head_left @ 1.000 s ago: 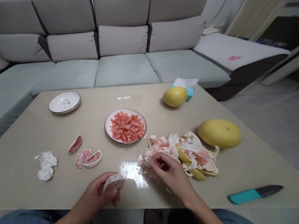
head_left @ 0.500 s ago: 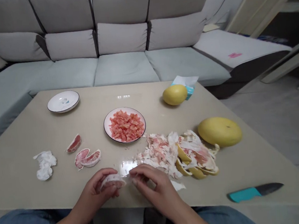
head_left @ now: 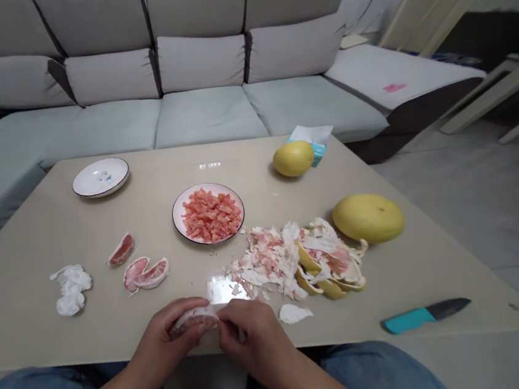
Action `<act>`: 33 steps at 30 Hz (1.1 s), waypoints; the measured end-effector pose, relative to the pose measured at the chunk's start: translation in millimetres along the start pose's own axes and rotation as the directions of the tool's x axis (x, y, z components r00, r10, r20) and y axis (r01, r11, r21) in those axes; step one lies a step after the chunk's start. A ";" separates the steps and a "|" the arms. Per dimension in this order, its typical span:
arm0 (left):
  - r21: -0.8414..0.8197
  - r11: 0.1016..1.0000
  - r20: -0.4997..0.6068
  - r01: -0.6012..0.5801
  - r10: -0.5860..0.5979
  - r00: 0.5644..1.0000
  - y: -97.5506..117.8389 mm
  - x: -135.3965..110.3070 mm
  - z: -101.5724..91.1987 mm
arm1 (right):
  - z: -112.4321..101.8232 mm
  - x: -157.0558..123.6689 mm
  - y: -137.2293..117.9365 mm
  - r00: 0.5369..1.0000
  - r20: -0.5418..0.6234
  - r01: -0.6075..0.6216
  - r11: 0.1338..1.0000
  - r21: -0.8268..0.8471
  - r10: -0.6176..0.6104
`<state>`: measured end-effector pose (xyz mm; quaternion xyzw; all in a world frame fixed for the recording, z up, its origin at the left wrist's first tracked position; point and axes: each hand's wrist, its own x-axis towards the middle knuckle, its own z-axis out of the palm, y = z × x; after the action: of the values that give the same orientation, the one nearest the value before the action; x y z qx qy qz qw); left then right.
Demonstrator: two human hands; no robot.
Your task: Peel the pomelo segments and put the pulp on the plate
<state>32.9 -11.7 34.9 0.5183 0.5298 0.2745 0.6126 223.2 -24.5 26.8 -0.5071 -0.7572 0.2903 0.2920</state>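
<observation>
My left hand (head_left: 163, 341) is curled round a pomelo segment (head_left: 193, 318) at the near edge of the beige table (head_left: 37, 242). My right hand (head_left: 249, 335) has its fingertips pinched on the segment's right end, touching the white membrane. Just beyond my hands lies a pile of peel and membrane scraps (head_left: 294, 259). A white plate (head_left: 208, 213) full of pink pomelo pieces stands mid-table. Three peeled segments (head_left: 139, 266) lie to the left.
A teal-handled knife (head_left: 423, 314) lies at the near right edge. Two whole pomelos (head_left: 368, 218) (head_left: 293, 158) sit on the right, a tissue pack behind the far one. An empty plate (head_left: 100, 177) and a crumpled tissue (head_left: 71, 288) are on the left. A grey sofa stands behind.
My right hand left the scrap pile and came back left to the segment in my left hand. A piece of membrane now lies on the table beside the pile.
</observation>
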 end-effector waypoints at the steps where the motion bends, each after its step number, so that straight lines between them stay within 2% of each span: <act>1: 0.022 1.000 0.005 -0.006 0.006 1.000 2.4 -0.1 -0.7 | 3.4 -1.5 0.6 1.000 -0.017 0.008 1.000 -0.021 -0.008; 3: 0.042 0.999 0.027 0.014 -0.015 1.000 5.5 0.2 -3.1 | 9.7 -4.3 1.6 0.999 -0.044 0.020 0.999 -0.042 -0.022; 7: -0.058 0.982 0.152 0.182 -0.171 0.973 6.2 1.7 -10.8 | 11.6 -6.0 4.0 0.999 -0.034 0.039 0.999 0.009 -0.039; 9: -0.124 0.960 0.222 0.253 -0.221 0.950 6.5 1.7 -14.7 | 4.2 -3.8 6.6 0.998 -0.049 0.026 0.999 0.022 -0.025; 12: -0.183 0.936 0.269 0.301 -0.247 0.931 7.7 0.9 -19.0 | -13.2 2.6 11.1 0.994 -0.103 -0.037 0.999 0.039 0.041; 15: -0.252 0.915 0.286 0.315 -0.241 0.927 8.1 1.1 -20.8 | -24.5 7.6 11.5 0.999 -0.026 -0.044 0.993 0.112 0.048; 17: -0.300 0.890 0.302 0.344 -0.253 0.919 7.7 2.6 -20.9 | -24.3 7.7 9.3 0.999 0.037 -0.026 0.991 0.128 0.022; 19: -0.346 0.853 0.329 0.391 -0.280 0.902 7.7 4.6 -20.6 | -20.5 5.9 7.0 0.999 0.041 -0.002 0.993 0.119 -0.003; 22: -0.416 0.795 0.387 0.441 -0.283 0.877 9.5 7.2 -19.6 | -15.6 3.1 6.0 0.994 -0.029 0.110 0.982 0.155 -0.106; 26: -0.458 0.756 0.445 0.467 -0.259 0.857 12.3 8.0 -17.9 | -15.6 2.6 5.0 0.952 -0.065 0.305 0.940 0.155 -0.299; 29: -0.446 0.764 0.455 0.467 -0.256 0.853 10.9 8.0 -16.2 | -15.8 2.0 1.8 0.910 -0.090 0.407 0.913 0.006 -0.405; 33: -0.435 0.775 0.453 0.459 -0.252 0.855 4.2 8.1 -13.5 | -10.5 -0.7 1.2 0.826 -0.143 0.499 0.825 -0.265 -0.546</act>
<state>23.5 1.4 37.2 0.2597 0.3984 0.1836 0.8603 231.9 -23.2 32.8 -0.3358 -0.8586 0.0586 0.3828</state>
